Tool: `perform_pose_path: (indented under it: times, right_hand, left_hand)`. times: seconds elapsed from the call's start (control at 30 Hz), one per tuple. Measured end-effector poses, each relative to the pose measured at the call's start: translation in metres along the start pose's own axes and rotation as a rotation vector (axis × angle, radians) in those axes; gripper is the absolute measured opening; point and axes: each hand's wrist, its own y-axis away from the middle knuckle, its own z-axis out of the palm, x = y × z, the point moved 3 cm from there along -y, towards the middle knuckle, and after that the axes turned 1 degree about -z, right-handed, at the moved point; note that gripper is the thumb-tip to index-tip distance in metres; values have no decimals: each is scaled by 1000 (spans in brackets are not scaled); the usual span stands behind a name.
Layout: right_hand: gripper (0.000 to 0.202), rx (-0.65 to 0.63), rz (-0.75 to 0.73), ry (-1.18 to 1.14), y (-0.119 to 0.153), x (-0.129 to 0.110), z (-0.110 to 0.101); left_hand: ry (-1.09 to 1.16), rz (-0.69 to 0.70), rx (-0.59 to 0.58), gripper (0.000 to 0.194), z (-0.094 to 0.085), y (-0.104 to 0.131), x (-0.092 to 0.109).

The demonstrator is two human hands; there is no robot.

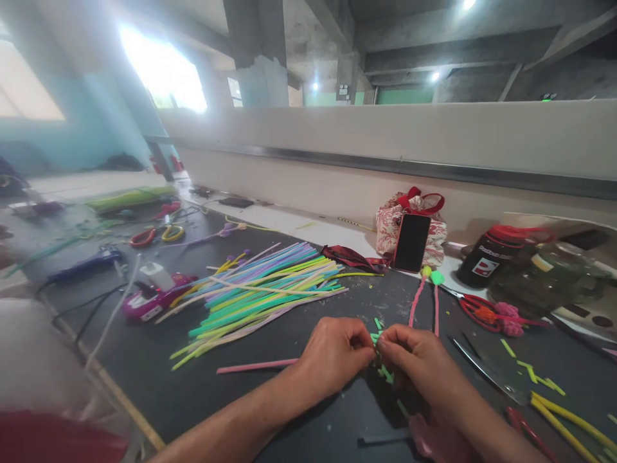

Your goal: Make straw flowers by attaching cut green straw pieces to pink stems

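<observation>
Near the middle of the dark table (289, 424), my left hand (337, 354) and my right hand (414, 357) are close together, fingertips pinched around a small green piece (375, 337). Short green bits (386, 374) show just below and above the fingertips. A pink strip (255, 366) sticks out to the left from under my left hand. Beyond it lies a pile of long coloured strips (270, 289). Two pink twisted stems with a yellow tip (426, 272) and a green tip (437, 278) lie beyond my right hand.
A phone (411, 243) leans on a patterned bag (388, 222). To the right are a black bottle (489, 257), a glass jug (554, 283), red-handled scissors (482, 315), tweezers (486, 373) and yellow strips (569, 418). A purple power strip (144, 305) with cables lies left.
</observation>
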Motion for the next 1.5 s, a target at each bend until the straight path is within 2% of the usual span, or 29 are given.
perform_pose_path:
  times: [0.13,0.23,0.43,0.53,0.73,0.87,1.13,1.33,1.5]
  right_hand:
    - [28,-65,-38,37,2,-2,-5]
    - [30,-155,-10,-90,2,-1,-9]
    - [36,-262,85,-335,-2,9,-7]
    - [37,-266,93,-384,-2,10,-4]
    - [27,-189,87,-328,2,-2,-3]
    - [21,-193,104,-323,3,-4,-3]
    - [22,-215,153,-323,2,6,0]
    - [24,-55,194,-199,3,2,4]
    - [23,18,178,-185,2,2,9]
  left_hand:
    - [143,40,-77,24,3,1,1]
    - [321,44,-140,32,6,2,2]
    - [539,1,-228,25,11,2,0]
    - [605,-52,-264,23,13,0,-2]
    - [648,-145,-193,14,10,-2,-2]
    - [631,-161,-204,15,9,-2,0]
    - [550,-80,-221,10,7,-1,2]
    - [297,21,-32,5,6,-2,1]
    - [53,98,63,7,8,-2,1]
